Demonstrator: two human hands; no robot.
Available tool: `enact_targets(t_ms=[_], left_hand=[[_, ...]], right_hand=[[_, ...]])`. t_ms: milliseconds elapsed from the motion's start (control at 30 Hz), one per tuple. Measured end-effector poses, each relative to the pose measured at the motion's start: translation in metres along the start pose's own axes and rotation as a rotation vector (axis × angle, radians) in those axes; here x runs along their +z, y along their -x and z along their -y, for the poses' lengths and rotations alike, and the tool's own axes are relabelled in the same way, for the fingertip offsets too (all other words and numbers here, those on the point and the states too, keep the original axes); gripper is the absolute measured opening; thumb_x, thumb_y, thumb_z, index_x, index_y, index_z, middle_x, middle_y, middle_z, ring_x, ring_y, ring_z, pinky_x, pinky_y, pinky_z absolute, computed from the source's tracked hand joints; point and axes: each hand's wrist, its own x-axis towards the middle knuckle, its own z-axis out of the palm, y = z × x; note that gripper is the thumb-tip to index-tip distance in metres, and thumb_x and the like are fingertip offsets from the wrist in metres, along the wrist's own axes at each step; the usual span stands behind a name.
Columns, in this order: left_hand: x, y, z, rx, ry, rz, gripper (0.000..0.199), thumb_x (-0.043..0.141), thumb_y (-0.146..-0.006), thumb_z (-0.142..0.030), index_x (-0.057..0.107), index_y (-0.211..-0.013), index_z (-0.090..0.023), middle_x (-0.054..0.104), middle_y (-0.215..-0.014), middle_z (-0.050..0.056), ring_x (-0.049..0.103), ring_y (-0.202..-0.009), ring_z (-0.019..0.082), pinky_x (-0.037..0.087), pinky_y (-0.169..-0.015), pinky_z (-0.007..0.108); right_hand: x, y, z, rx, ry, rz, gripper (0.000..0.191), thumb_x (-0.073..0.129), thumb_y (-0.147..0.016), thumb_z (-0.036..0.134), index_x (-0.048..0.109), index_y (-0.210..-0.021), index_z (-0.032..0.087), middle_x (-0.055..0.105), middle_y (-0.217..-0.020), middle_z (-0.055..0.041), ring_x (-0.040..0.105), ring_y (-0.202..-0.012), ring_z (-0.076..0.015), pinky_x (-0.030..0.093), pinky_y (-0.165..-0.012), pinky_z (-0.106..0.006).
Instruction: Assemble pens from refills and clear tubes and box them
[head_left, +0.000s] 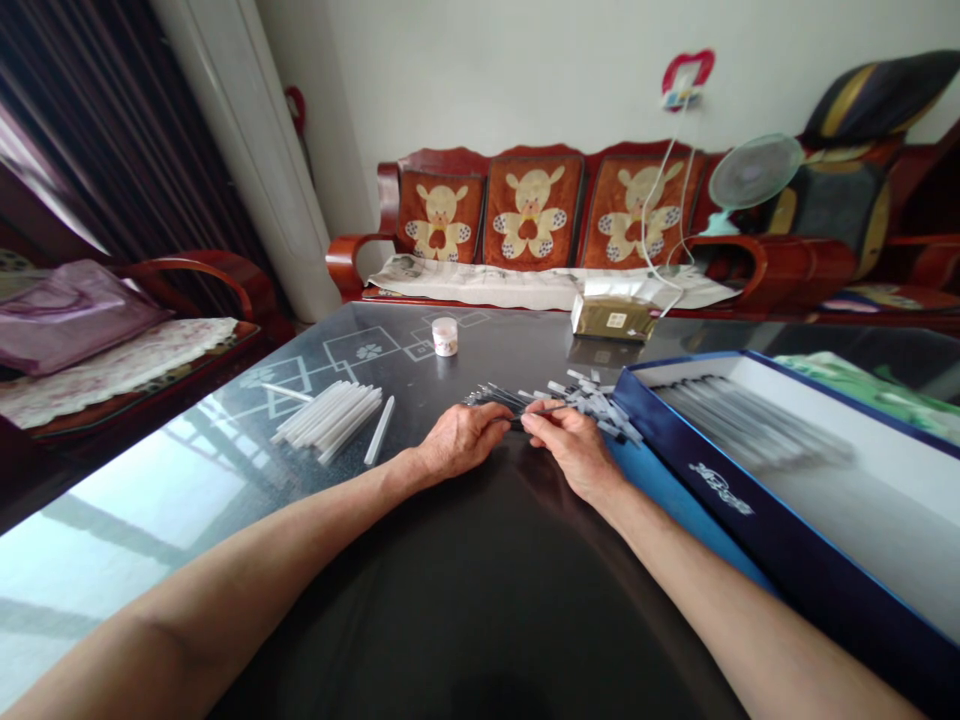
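Note:
Both my hands work close together at the middle of a dark glass table top. My right hand pinches a slim dark pen-like stick between thumb and fingers. My left hand curls around the stick's other end, though its grip is partly hidden. Just beyond them lies a loose heap of similar dark sticks with grey ends. A bundle of white plastic tubes lies to the left of my left hand, with a single white tube beside it.
An open blue box holding rows of grey sticks stands at the right, its rim close to my right wrist. A small white jar and a brown packet stand on the far table. A wooden sofa lies beyond.

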Motion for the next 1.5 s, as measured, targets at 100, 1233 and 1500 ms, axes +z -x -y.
enact_targets(t_ms=[100, 1233, 1500], left_hand=[[-0.002, 0.001, -0.001, 0.047, 0.007, 0.033, 0.031, 0.041, -0.097, -0.037, 0.066, -0.107, -0.021, 0.069, -0.078, 0.001, 0.065, -0.07, 0.013, 0.046, -0.064, 0.021], [0.038, -0.02, -0.022, -0.042, -0.336, -0.126, 0.043, 0.038, -0.094, -0.018, 0.047, -0.136, -0.019, 0.066, -0.102, 0.01, 0.064, -0.091, 0.019, 0.051, -0.073, 0.025], [0.037, -0.024, -0.022, -0.035, -0.312, -0.111, 0.041, 0.037, -0.093, -0.019, 0.052, -0.131, -0.021, 0.065, -0.095, 0.008, 0.064, -0.089, 0.019, 0.05, -0.07, 0.024]], right_hand=[[0.0, 0.001, 0.003, -0.025, 0.082, 0.08, 0.02, 0.073, -0.067, 0.037, 0.07, -0.075, 0.019, 0.064, -0.07, 0.0007, 0.054, -0.06, -0.0109, 0.047, -0.054, -0.024], [-0.006, -0.003, -0.007, -0.4, 0.493, -0.126, 0.023, 0.05, -0.086, 0.032, 0.071, -0.09, 0.022, 0.071, -0.092, -0.0059, 0.065, -0.087, -0.0193, 0.051, -0.082, -0.033], [-0.065, -0.017, 0.032, -0.321, 1.253, -0.17, 0.03, 0.047, -0.081, 0.009, 0.074, -0.094, 0.014, 0.07, -0.093, -0.0141, 0.066, -0.087, -0.0237, 0.051, -0.084, -0.035]])
